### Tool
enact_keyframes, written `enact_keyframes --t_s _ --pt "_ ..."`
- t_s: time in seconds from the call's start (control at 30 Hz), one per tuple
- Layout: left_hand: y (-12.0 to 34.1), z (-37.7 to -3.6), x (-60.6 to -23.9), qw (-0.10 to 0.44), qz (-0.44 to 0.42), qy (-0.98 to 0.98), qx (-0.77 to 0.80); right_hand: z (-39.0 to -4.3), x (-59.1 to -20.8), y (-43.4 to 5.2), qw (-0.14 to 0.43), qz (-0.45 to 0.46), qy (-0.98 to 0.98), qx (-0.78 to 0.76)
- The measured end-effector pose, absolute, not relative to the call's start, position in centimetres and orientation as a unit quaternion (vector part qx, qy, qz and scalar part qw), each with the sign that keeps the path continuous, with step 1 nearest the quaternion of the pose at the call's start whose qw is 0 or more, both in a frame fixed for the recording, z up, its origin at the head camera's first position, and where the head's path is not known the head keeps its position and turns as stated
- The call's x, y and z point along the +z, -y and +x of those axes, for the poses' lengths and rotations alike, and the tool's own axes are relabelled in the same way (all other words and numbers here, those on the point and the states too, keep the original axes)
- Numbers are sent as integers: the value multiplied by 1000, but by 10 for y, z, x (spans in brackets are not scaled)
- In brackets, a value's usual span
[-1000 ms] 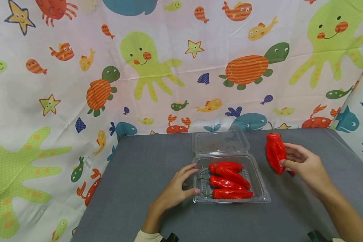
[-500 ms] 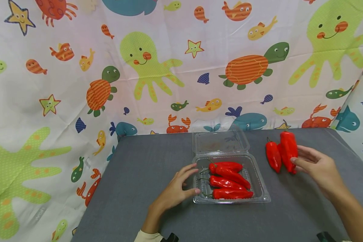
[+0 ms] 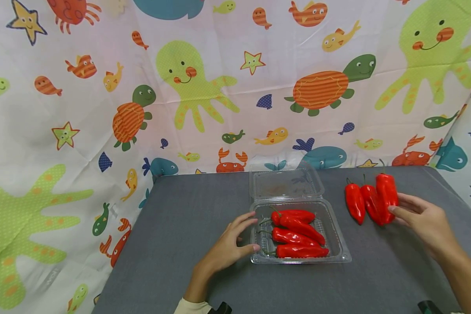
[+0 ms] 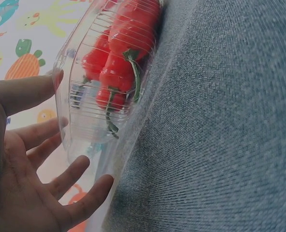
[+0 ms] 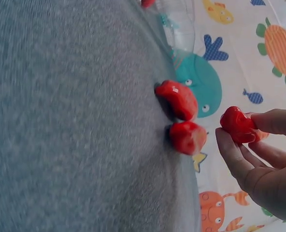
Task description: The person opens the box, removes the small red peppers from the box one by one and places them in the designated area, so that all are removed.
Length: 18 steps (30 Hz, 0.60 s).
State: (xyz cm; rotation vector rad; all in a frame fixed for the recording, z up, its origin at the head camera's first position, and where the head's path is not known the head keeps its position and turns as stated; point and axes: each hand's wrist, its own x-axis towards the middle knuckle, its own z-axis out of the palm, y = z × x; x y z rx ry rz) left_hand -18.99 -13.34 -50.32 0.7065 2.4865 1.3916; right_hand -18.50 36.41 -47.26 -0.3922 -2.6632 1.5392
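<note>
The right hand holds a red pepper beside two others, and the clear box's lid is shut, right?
Not quite: the lid is open, as the head view shows. The right hand does hold a red pepper beside two others.

Clear box (image 4: 87, 123) and red peppers (image 4: 130, 36), cropped by left wrist view's top.

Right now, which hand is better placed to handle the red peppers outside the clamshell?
Probably the right hand: it pinches one red pepper, and two loose red peppers lie close beside it. The left hand is across the clear plastic clamshell from them, holding no pepper.
</note>
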Motion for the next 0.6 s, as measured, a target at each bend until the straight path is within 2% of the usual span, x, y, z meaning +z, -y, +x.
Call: enact_keyframes --t_s 0.6 --pt "133 -190 -506 100 240 -843 472 -193 -494 -389 9 -174 846 503"
